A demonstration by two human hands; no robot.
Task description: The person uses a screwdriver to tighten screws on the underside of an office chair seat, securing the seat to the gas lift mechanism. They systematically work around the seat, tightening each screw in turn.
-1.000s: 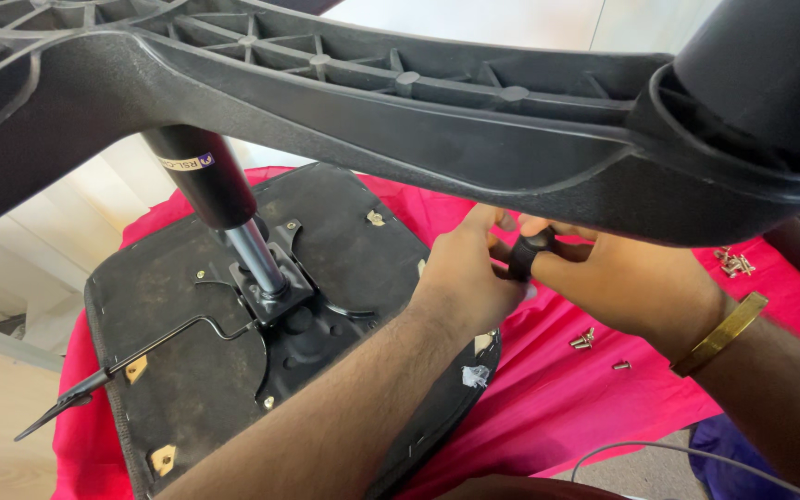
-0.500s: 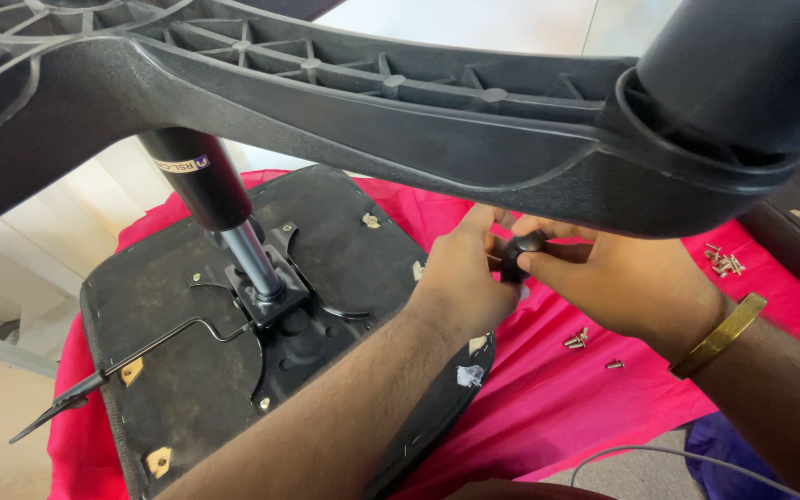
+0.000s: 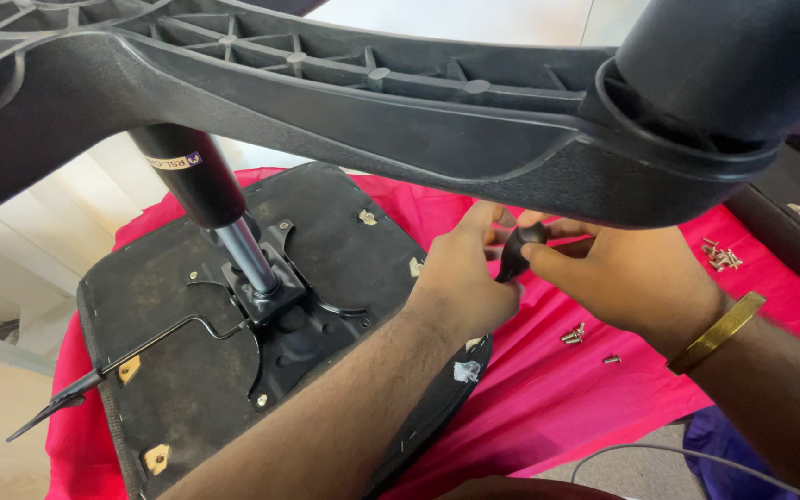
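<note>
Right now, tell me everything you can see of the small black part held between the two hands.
The small black part is dark, rounded and matte, probably plastic or rubber; it widens at the top and narrows downward. It is held in the air above the pink cloth, under the black chair base. The left hand and the right hand both pinch it, and their fingers hide much of it.

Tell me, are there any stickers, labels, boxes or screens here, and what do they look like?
Small rectangular sticker label: wrapped round the black gas-lift cylinder near its top, upper left; pale band with a dark blue end and a yellow mark.
No boxes, signs or screens show.
</note>
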